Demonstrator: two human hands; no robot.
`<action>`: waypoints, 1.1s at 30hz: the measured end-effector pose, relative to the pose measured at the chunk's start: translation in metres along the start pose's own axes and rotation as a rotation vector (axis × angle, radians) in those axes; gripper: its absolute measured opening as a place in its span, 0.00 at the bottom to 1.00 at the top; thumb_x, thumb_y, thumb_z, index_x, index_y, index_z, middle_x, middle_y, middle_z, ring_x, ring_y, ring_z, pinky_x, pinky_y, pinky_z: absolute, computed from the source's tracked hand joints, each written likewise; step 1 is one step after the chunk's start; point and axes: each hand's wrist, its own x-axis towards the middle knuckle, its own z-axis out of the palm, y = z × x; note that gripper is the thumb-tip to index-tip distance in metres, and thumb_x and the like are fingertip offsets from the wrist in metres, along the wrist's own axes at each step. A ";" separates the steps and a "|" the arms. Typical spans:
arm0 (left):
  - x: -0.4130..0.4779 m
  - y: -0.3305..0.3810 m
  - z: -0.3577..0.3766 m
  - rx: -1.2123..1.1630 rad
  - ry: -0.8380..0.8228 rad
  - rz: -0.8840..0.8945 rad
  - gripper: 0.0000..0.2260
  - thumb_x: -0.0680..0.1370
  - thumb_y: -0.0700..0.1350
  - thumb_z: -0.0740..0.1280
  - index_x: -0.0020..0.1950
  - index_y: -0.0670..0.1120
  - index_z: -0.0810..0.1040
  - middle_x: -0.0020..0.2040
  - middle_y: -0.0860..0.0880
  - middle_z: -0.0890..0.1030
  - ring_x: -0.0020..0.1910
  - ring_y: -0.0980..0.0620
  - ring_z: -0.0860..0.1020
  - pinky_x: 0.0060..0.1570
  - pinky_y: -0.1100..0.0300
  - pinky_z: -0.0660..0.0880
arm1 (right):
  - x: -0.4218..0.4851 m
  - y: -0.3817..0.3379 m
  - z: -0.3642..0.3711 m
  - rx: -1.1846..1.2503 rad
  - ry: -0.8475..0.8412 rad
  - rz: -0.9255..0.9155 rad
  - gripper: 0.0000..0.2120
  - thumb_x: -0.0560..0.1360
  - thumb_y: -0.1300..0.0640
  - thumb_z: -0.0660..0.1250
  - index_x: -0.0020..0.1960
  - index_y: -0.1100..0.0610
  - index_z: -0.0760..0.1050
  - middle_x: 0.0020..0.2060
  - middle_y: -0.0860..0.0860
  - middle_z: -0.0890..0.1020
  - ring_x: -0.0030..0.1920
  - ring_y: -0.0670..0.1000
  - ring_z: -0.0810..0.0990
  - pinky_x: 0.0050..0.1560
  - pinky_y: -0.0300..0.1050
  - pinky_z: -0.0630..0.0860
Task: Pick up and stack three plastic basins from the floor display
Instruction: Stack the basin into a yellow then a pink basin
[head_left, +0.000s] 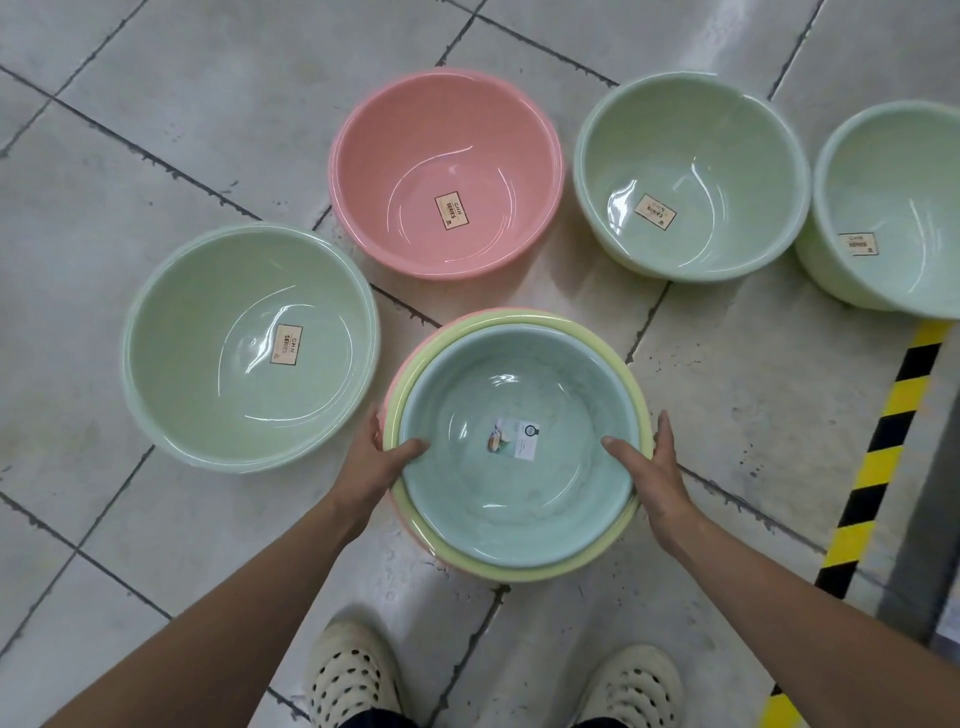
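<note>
Left hand (379, 462) and right hand (657, 467) clasp opposite rims of the nested stack of three basins (519, 499) — thumbs inside, fingers wrapped outside — just beyond the person's shoes (353, 675). On the tiled floor (156, 130) farther off stand a pink basin (447, 156) and pale green basins (249, 312), left and right.

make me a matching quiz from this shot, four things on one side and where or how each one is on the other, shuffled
1 loose pink basin
2 teal basin
3 yellow basin
4 floor tape

a nested between two other basins
b black and yellow stripes
c innermost of the nested three
d alone on the tiles

Pairs: 1-d, 2-c, 3-a, 4-b
</note>
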 end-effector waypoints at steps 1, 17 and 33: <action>0.004 0.001 -0.001 -0.012 -0.011 -0.029 0.28 0.71 0.42 0.78 0.68 0.50 0.72 0.58 0.48 0.85 0.52 0.48 0.85 0.42 0.58 0.82 | 0.001 -0.001 -0.001 0.018 -0.014 0.027 0.57 0.63 0.42 0.77 0.81 0.39 0.46 0.79 0.47 0.62 0.72 0.54 0.72 0.70 0.60 0.71; -0.049 0.043 -0.028 0.004 0.080 -0.022 0.24 0.75 0.41 0.74 0.70 0.51 0.74 0.57 0.48 0.83 0.50 0.50 0.84 0.37 0.65 0.79 | -0.062 -0.070 0.006 -0.058 -0.039 -0.141 0.20 0.75 0.64 0.71 0.58 0.42 0.76 0.49 0.45 0.83 0.48 0.47 0.84 0.46 0.44 0.80; -0.171 0.188 -0.168 -0.048 0.274 0.131 0.23 0.79 0.43 0.68 0.72 0.60 0.71 0.55 0.56 0.83 0.48 0.57 0.83 0.38 0.62 0.79 | -0.182 -0.275 0.120 -0.283 -0.226 -0.377 0.27 0.72 0.59 0.72 0.69 0.43 0.76 0.48 0.43 0.86 0.48 0.46 0.85 0.47 0.45 0.81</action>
